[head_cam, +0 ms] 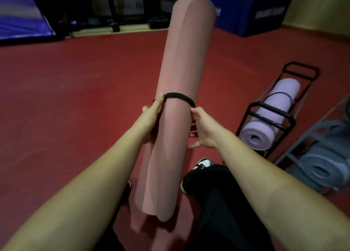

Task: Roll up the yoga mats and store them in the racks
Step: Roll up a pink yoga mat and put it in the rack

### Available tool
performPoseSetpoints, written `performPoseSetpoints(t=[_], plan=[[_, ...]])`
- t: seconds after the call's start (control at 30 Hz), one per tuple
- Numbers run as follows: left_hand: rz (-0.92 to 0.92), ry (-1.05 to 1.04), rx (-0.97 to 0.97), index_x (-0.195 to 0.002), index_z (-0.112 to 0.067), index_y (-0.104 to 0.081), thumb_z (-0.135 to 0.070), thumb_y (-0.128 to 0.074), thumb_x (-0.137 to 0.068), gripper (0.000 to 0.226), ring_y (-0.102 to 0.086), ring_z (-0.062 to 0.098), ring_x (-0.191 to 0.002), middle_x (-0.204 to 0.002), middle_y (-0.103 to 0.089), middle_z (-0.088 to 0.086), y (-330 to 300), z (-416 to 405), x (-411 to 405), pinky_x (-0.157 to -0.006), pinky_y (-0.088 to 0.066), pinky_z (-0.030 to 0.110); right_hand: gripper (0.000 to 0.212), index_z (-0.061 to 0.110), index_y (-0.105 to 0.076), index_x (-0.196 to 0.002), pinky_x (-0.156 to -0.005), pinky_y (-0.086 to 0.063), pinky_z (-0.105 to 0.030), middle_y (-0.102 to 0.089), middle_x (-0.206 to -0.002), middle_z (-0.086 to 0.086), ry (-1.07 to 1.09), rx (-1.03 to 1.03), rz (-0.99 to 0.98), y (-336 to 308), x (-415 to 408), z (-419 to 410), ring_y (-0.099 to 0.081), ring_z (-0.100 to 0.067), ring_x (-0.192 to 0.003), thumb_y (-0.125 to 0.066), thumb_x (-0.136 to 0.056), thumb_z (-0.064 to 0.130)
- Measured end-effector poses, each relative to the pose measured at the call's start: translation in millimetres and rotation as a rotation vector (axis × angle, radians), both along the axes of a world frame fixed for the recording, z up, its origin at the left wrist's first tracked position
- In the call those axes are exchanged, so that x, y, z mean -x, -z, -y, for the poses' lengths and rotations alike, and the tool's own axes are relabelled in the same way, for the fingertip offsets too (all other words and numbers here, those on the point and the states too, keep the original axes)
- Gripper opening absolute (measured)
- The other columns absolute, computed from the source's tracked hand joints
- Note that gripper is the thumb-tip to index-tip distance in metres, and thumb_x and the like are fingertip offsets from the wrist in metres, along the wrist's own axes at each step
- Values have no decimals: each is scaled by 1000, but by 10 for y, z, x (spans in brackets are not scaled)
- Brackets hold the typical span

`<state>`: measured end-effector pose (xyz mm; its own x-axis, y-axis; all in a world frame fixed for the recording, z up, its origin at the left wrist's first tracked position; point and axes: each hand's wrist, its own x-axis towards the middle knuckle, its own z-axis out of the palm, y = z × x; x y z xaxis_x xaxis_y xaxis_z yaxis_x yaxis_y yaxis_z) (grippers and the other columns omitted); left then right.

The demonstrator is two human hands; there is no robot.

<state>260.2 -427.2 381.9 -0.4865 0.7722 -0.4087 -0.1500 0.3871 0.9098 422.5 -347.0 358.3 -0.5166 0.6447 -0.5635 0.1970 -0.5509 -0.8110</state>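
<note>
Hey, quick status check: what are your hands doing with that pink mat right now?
Left hand and right hand both pinching black strap around rolled pink mat. Mat upright, not racked. Black rack at right holds lilac mat. Nothing blocking.

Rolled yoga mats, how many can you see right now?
3: the pink mat in both hands, a lilac mat in the black rack, a grey mat at the right edge; others may be hidden.

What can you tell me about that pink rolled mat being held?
The pink mat is rolled into a long, matte, foam-like tube, held nearly upright above the red floor. A black band loops around its middle. The left hand and right hand pinch that band from either side.
</note>
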Motion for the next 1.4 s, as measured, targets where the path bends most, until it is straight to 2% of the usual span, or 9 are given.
performPoseSetpoints(t=[0.2,0.33,0.5,0.63,0.77,0.93,1.13,1.27,1.4], plan=[[95,98,17,-145,-36,-39,-90,-76,-29,133,-66,33,-105,-131,-61,7,-216,-169,-303,-90,-51,56,108,20,-59,-128,-87,-45,-65,-60,-129,-14,7,74,-72,-416,-471,83,-57,-36,-116,-32,-61,100],[52,91,-37,-123,-28,-34,-78,-71,-64,86,-65,29,-96,-119,-59,8,-512,-3,-660,-67,-53,40,84,23,-54,-126,-94,-38,-72,-59,-126,-15,52,78,-80,-595,-665,159,-55,-41,-114,-52,-71,86],[61,199,-3,-148,-30,-37,-94,-72,-30,139,-63,32,-112,-133,-59,7,-508,-98,-677,-97,-48,54,76,15,-51,-132,-85,-47,-68,-53,-129,-16,28,45,-84,-644,-858,201,-54,-40,-115,-62,-77,65],[49,221,-39,-148,-21,-38,-85,-80,-28,142,-64,28,-109,-128,-62,7,-609,-79,-822,-96,-50,47,70,19,-54,-131,-91,-45,-67,-53,-133,-13,46,-20,-79,-664,-992,211,-54,-34,-116,-66,-77,62],[8,279,-79,-144,-20,-44,-81,-81,-34,131,-67,26,-104,-124,-66,6,-732,-262,-949,-93,-53,45,126,23,-40,-147,-107,-28,-63,-44,-148,-3,143,-120,-23,-638,-1120,239,-42,-30,-134,-67,-43,90],[-128,388,-137,-146,-21,-37,-88,-70,-48,122,-60,24,-104,-139,-53,5,-1047,-676,-1335,-82,-48,35,90,25,-29,-149,-105,-42,-53,-48,-145,4,405,-324,-162,-657,-1337,23,-52,-22,-124,-67,-78,66],[-159,586,-229,-117,-30,-53,-83,-63,-50,86,-54,15,-95,-118,-56,-5,-949,-1209,-1669,-87,-43,38,105,24,-55,-133,-82,-59,-46,-71,-115,-5,732,-281,-289,-888,-1996,-799,-72,-25,-97,-76,-47,80],[-145,831,-73,-138,-35,-38,-74,-77,-51,103,-61,16,-110,-129,-58,-7,-552,-1523,-1840,-94,-50,41,49,25,-64,-105,-86,-55,-42,-73,-101,-6,813,-269,-301,-951,-2315,-1312,-69,-25,-94,-60,-83,68],[19,733,-190,-140,-15,-42,-47,-87,-59,98,-71,17,-98,-121,-67,4,-499,-2106,-2132,-79,-57,34,78,24,-52,-137,-82,-58,-43,-68,-122,-5,888,-302,-249,-819,-2421,-1751,-69,-25,-100,-65,-75,70]])
